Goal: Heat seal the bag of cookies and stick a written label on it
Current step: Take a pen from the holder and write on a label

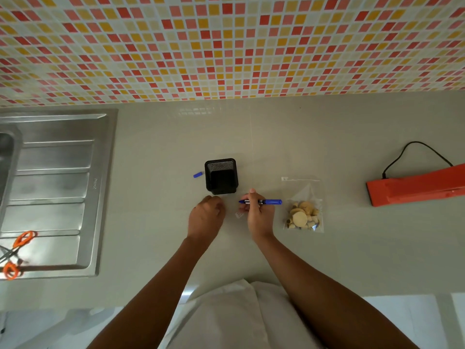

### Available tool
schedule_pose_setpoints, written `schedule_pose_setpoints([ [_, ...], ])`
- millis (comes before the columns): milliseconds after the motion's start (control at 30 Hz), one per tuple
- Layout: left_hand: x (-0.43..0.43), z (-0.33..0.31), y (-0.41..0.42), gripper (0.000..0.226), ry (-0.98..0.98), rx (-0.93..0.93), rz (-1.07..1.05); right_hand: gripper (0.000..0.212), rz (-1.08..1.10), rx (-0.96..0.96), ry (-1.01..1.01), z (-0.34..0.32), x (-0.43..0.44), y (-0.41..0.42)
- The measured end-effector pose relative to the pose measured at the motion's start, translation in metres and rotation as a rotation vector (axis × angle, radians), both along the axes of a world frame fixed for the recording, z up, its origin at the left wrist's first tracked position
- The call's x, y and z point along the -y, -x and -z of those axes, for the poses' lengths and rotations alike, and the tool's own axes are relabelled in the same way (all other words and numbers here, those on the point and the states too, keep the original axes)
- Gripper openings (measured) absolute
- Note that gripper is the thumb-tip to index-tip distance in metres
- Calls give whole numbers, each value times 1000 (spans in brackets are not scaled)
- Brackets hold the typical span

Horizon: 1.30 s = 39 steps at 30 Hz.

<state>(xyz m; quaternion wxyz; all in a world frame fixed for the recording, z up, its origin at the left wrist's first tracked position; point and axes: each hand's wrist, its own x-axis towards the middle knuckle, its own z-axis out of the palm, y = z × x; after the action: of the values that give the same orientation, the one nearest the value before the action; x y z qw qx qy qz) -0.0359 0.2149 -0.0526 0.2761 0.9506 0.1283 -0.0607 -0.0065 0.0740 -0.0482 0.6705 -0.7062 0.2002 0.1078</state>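
Observation:
A clear plastic bag of round cookies point(303, 214) lies flat on the grey counter, right of my hands. My right hand point(259, 217) grips a blue marker point(270, 202), which lies sideways with its tip pointing left. A small white label point(239, 214) sits on the counter just under that hand's fingers. My left hand point(206, 216) rests with fingers curled next to the label, in front of a black mesh pen holder point(221, 176); whether it holds anything is hidden. The marker's blue cap point(198, 174) lies left of the holder. An orange heat sealer point(415, 188) sits at the far right.
A steel sink drainboard point(55, 192) fills the left side, with orange-handled scissors point(15, 253) lying on it. The sealer's black cord point(415, 152) loops behind it. A tiled wall rises at the back of the counter point(327, 137).

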Motion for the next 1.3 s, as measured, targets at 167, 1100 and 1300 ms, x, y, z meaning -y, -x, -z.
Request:
schedule_pose_setpoints([
  [167, -32, -1, -22, 20, -16, 88, -226, 41, 8, -5, -40, 4, 0, 1],
  [1100, 4, -3, 18, 11, 315, 6, -201, 46, -16, -49, -26, 0, 1, 0],
  [1300, 10, -4, 20, 11, 289, -56, 1, 59, -96, 1, 107, 1, 3, -2],
])
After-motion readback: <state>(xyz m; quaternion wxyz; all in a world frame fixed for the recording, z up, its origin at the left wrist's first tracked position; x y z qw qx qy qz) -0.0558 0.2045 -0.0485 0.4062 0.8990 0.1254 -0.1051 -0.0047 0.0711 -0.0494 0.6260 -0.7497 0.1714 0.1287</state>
